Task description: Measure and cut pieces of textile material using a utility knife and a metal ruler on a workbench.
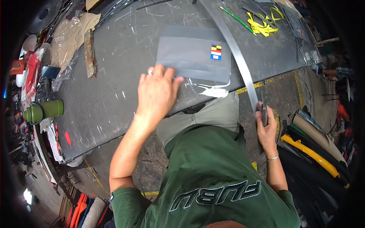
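In my right grip (pixel 267 125), I clasp a dark tool (pixel 264 114) and the near end of a metal strip (pixel 243 66); under my left grip (pixel 156 89), unclenched, lies a gray sheet (pixel 186 47) on the worktop (pixel 118 72). Beyond both lies a green pencil (pixel 238 21).

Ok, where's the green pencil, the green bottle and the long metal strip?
Green pencil (pixel 238 20), head view: middle of its shaft.
Green bottle (pixel 52 108), head view: its body.
Long metal strip (pixel 237 52), head view: its flat face.
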`<state>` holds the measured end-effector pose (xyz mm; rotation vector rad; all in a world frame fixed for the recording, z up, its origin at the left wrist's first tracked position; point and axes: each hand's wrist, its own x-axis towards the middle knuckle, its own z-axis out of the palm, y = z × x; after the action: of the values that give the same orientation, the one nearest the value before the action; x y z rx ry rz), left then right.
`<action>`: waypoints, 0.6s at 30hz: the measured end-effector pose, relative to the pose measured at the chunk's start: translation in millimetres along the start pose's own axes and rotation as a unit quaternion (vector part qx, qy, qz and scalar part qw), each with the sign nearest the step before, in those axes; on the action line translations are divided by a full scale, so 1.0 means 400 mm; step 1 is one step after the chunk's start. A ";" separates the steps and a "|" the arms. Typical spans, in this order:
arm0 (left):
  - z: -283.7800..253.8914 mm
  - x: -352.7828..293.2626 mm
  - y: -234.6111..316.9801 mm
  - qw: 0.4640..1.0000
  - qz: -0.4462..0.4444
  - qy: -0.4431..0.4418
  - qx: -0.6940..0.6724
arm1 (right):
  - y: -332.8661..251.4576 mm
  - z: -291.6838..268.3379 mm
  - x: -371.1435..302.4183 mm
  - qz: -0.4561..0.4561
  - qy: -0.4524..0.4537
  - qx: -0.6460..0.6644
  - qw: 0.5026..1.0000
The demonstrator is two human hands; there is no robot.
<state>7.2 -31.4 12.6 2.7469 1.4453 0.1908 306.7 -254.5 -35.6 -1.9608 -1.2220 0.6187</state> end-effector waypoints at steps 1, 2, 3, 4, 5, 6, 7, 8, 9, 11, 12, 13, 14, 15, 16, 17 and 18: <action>-0.003 0.018 -0.018 1.000 -0.006 0.001 0.008 | 0.011 -0.011 0.006 -0.006 0.010 -0.022 1.000; -0.006 0.041 -0.052 1.000 0.004 -0.010 -0.018 | 0.014 -0.016 0.015 -0.032 0.029 -0.041 0.998; -0.007 0.061 -0.095 0.999 0.011 -0.021 -0.043 | 0.021 -0.021 0.021 -0.031 0.024 -0.041 0.998; 0.005 0.075 -0.142 0.997 0.061 -0.002 -0.052 | 0.030 -0.023 0.026 -0.038 0.022 -0.047 0.998; 0.015 0.083 -0.186 0.992 0.111 0.016 -0.062 | 0.036 -0.025 0.027 -0.044 0.019 -0.051 0.998; 0.015 0.089 -0.213 0.993 0.093 -0.051 -0.055 | 0.000 -0.030 0.034 0.027 -0.007 -0.062 0.998; 0.025 0.079 -0.221 0.993 0.090 -0.056 -0.055 | 0.010 -0.034 0.038 0.029 -0.012 -0.061 0.998; 0.035 0.068 -0.226 0.993 0.083 -0.052 -0.059 | 0.025 -0.043 0.043 0.033 -0.046 -0.081 0.995; 0.039 0.068 -0.221 0.994 0.080 -0.046 -0.063 | 0.035 -0.047 0.043 0.039 -0.077 -0.101 0.991; 0.057 0.057 -0.191 0.996 0.064 -0.038 -0.053 | 0.040 -0.040 0.037 0.050 -0.058 -0.073 0.994; 0.072 0.050 -0.174 0.998 0.049 -0.002 -0.030 | 0.040 -0.035 0.035 0.057 -0.037 -0.046 0.997; 0.085 0.047 -0.150 0.999 0.036 0.036 -0.007 | 0.039 -0.028 0.036 0.059 -0.039 -0.046 0.996; 0.099 0.045 -0.119 0.998 0.014 0.063 -0.015 | 0.038 -0.017 0.041 0.047 -0.028 -0.021 0.998; 0.102 0.046 -0.091 0.998 0.012 0.061 -0.015 | 0.035 -0.005 0.050 0.034 -0.019 0.004 0.999; 0.103 0.049 -0.065 0.997 -0.010 0.071 -0.021 | 0.024 0.005 0.059 0.017 -0.026 0.000 1.000; 0.099 0.051 -0.047 0.996 -0.032 0.081 -0.028 | 0.010 0.017 0.062 0.016 -0.028 0.000 0.999; 0.087 0.057 -0.037 0.995 -0.050 0.060 -0.065 | -0.005 0.029 0.063 0.023 -0.035 0.025 0.999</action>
<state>11.9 -3.4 -20.9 2.5931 1.5360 0.4379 308.2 -227.3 -41.8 -1.9450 -1.1958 0.7392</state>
